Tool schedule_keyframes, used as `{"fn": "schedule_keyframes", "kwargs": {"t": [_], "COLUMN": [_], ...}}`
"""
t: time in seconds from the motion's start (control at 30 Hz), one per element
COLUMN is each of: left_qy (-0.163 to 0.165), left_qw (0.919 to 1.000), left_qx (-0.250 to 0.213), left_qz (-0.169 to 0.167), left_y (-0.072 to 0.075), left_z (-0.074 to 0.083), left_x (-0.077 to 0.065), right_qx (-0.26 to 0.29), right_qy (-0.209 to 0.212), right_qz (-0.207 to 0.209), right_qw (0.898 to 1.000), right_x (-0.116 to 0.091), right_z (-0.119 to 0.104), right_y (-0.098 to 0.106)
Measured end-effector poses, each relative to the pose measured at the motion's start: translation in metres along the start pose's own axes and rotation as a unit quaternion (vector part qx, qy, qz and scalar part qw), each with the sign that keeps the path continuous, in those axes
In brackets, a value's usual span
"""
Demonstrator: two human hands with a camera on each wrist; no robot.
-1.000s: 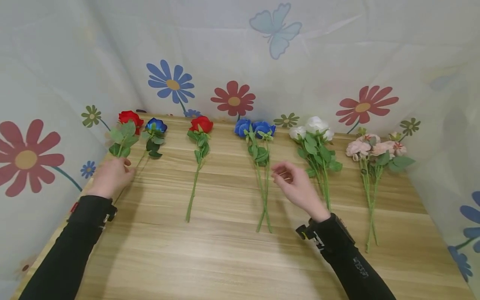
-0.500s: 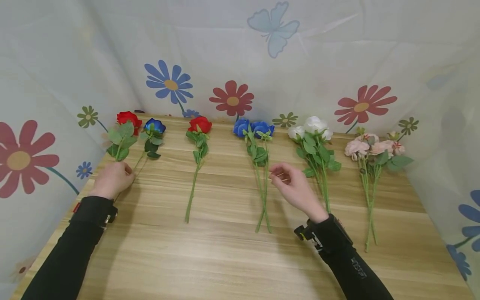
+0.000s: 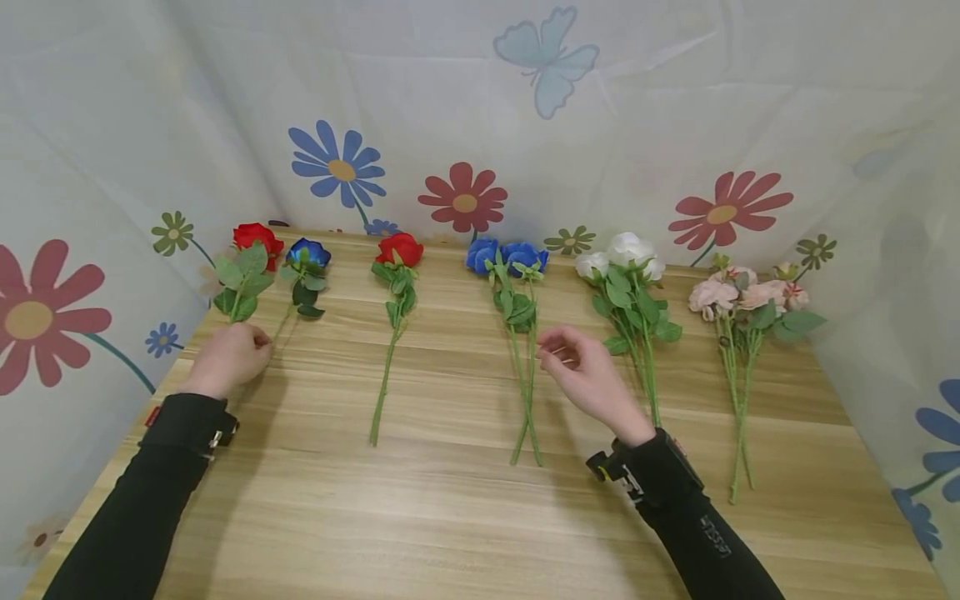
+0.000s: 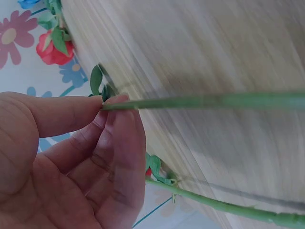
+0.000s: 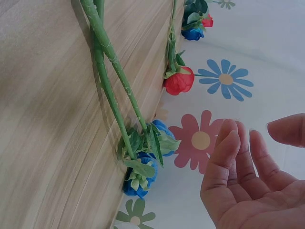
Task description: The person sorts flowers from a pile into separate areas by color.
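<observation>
My left hand (image 3: 228,360) pinches the green stem (image 4: 214,101) of a blue rose (image 3: 308,252) between thumb and fingers; the bloom lies near the table's back edge. Beside it, a red rose (image 3: 257,240) lies with its stem mostly hidden under that hand. My right hand (image 3: 588,379) hovers with fingers loosely bent and a gap between thumb and fingertips, as the right wrist view shows. It holds nothing. Close to its left are two blue roses (image 3: 517,258) with crossed stems, and to its right a bunch of white roses (image 3: 632,254).
A single red rose (image 3: 400,250) lies between the left pair and the two blue roses. Pale pink flowers (image 3: 750,296) lie at the right. Everything rests on a wooden table (image 3: 420,525), with a flower-printed curtain (image 3: 622,142) behind and at both sides.
My left hand has shifted slightly down and right, away from the red rose's leaves. My right hand has stayed nearly still. The flowers lie almost as before.
</observation>
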State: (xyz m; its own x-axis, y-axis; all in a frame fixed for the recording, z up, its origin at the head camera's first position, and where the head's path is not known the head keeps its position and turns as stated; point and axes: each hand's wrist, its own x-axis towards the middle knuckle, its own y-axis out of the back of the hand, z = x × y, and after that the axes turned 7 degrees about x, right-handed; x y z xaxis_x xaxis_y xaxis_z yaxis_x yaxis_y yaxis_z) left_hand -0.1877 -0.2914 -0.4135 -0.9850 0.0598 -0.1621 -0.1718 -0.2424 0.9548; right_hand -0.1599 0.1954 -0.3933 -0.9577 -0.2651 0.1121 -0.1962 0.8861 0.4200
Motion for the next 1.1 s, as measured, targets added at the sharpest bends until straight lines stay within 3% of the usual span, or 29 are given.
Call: {"fn": "schedule_keyframes", "kwargs": {"t": [0.37, 0.63, 1.1], "left_qy": [-0.004, -0.025, -0.035], "left_qw": [0.9996, 0.9987, 0.9935], "left_qx": [-0.027, -0.045, -0.107], "left_qz": [-0.01, -0.004, 0.014], "left_y": [0.001, 0.006, 0.015], "left_z": [0.007, 0.015, 0.05], "left_x": [0.002, 0.0, -0.01], "right_qx": [0.006, 0.01, 0.012], "right_qy": [0.003, -0.003, -0.016], "right_qz": [0.0, -0.001, -0.008], "right_qw": [1.0, 1.0, 1.0], "right_x": [0.0, 0.0, -0.002], "right_z": [0.0, 0.0, 0.001], "right_y": [-0.002, -0.003, -0.004]}}
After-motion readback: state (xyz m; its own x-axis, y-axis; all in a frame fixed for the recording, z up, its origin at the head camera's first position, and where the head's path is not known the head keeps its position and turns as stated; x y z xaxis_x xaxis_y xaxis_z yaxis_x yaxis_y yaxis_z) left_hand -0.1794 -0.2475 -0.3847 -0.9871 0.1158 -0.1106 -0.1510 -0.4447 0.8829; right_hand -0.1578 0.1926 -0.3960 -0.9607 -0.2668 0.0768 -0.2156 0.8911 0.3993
